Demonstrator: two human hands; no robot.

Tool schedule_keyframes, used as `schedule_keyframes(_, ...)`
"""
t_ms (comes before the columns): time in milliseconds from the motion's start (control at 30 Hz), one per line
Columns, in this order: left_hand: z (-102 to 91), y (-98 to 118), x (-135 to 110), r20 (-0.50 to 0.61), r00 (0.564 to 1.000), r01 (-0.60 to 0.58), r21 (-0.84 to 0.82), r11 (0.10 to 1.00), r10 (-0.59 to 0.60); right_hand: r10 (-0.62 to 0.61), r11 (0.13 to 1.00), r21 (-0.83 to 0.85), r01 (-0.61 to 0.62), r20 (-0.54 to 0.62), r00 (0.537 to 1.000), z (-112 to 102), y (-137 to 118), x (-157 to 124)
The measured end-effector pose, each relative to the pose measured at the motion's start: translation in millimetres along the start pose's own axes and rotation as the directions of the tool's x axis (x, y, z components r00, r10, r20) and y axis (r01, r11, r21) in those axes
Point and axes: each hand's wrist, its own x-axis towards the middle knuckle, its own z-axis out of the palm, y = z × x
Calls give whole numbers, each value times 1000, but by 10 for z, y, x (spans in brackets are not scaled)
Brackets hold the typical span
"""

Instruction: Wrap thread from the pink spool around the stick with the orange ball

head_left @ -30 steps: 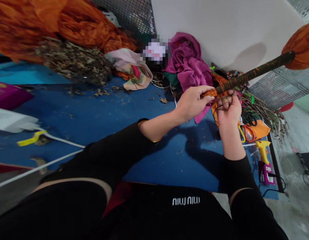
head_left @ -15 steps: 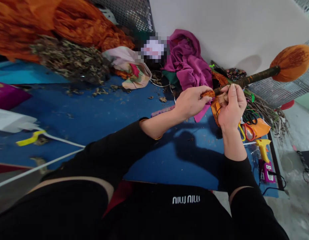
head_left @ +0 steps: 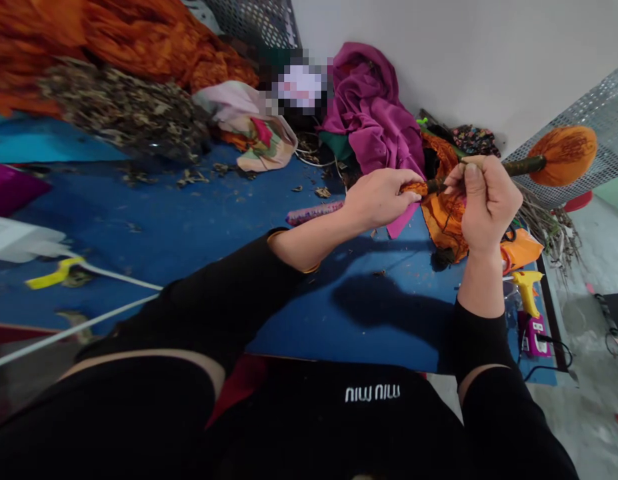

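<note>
My left hand (head_left: 379,197) pinches the orange-wrapped near end of a dark stick (head_left: 519,166). The stick runs to the right and ends in a round orange fabric head (head_left: 563,155). My right hand (head_left: 485,199) is closed around the stick's shaft just right of my left hand, fingers curled over it. Both hands hover above a blue mat (head_left: 199,227). Orange cloth (head_left: 446,213) hangs under my right hand.
Magenta fabric (head_left: 373,113), orange fabric (head_left: 113,40) and a heap of dried leaves (head_left: 123,113) lie at the back. A yellow glue gun (head_left: 527,288) and a pile of twigs (head_left: 549,227) sit at the right. A white cord (head_left: 89,320) crosses the left. A perforated metal panel (head_left: 589,120) stands right.
The stick has swung down and shortened in view, its orange head now lower and nearer. My right hand has turned from under the stick to gripping over it, farther right.
</note>
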Motion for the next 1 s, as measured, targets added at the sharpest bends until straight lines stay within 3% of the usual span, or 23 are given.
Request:
schedule_keyframes(100, -11, -8, -4, 11, 1000, -27, -10, 1000, 27, 22, 998, 51, -22, 7, 1000, 85, 68, -18)
schedule_keyframes(267, -17, -7, -12, 13, 1000, -29, 3, 1000, 29, -56, 983, 169, 71, -89, 994, 181, 135, 33)
schedule_keyframes(367, -15, 0, -18, 15, 999, -29, 33, 999, 29, -40, 976, 207, 62, -109, 993, 191, 144, 63)
schedule_keyframes(667, -31, 65, -77, 50, 998, -47, 227, 973, 37, -8, 977, 212, -4, 54, 999, 78, 225, 107)
schedule_keyframes(1000, -43, 152, -126, 95, 986, -164, 492, 855, 135, 155, 979, 89, -183, 255, 954, 59, 354, 123)
